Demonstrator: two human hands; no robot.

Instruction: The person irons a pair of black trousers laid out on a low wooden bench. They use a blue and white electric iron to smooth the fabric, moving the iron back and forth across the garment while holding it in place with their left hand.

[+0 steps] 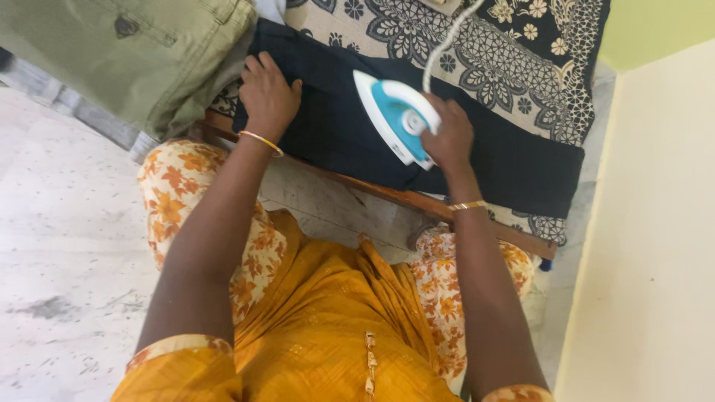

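A patterned cloth (521, 45) covers the low wooden board (387, 195), and olive trousers (126, 52) lie at its left end. A dark garment (335, 134) is spread flat along the board's near edge. The right hand (449, 138) is clamped on a white and blue iron (395, 117) resting mid-garment; the left hand (267, 95) presses flat on the garment's left end, fingers spread.
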